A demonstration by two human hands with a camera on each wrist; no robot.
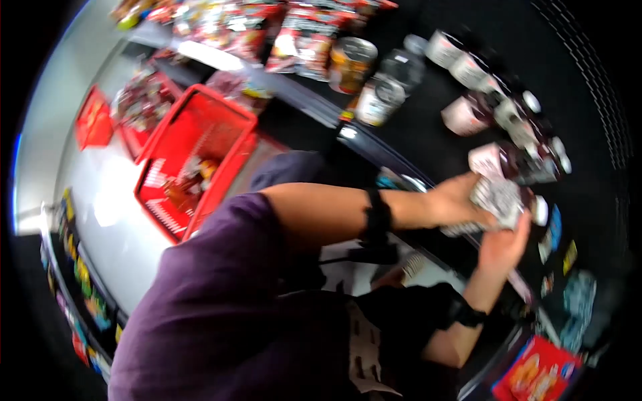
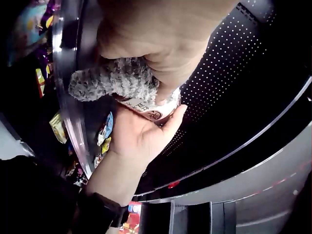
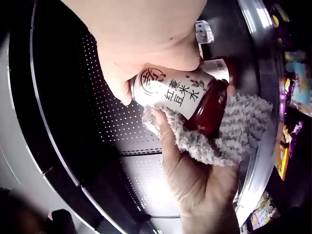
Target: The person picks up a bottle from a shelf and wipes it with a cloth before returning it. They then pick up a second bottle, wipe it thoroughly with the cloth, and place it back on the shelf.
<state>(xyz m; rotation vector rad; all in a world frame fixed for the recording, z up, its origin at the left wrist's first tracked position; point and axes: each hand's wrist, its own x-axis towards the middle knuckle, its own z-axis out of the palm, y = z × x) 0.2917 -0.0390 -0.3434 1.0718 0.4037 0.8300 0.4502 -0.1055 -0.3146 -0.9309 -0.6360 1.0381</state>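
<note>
A small bottle (image 3: 175, 92) with a white label and dark red contents is held in front of a black shelf. My right hand (image 3: 141, 44) grips its base end, fingers curled round it. My left hand (image 3: 195, 180) holds a grey fluffy cloth (image 3: 229, 131) against the bottle's cap end. In the left wrist view the left hand (image 2: 161, 34) clutches the cloth (image 2: 114, 80) over the bottle (image 2: 153, 109), and the right hand (image 2: 131, 136) cradles it from below. In the head view both hands, left (image 1: 458, 200) and right (image 1: 501, 244), meet at the cloth (image 1: 498, 197).
Similar bottles (image 1: 495, 160) lie in rows on the black shelf. Larger bottles and a can (image 1: 351, 63) sit further along, with snack packs (image 1: 301, 33) beyond. A red shopping basket (image 1: 194, 160) stands on the floor behind me. The shelf's perforated back panel (image 3: 112, 117) is close.
</note>
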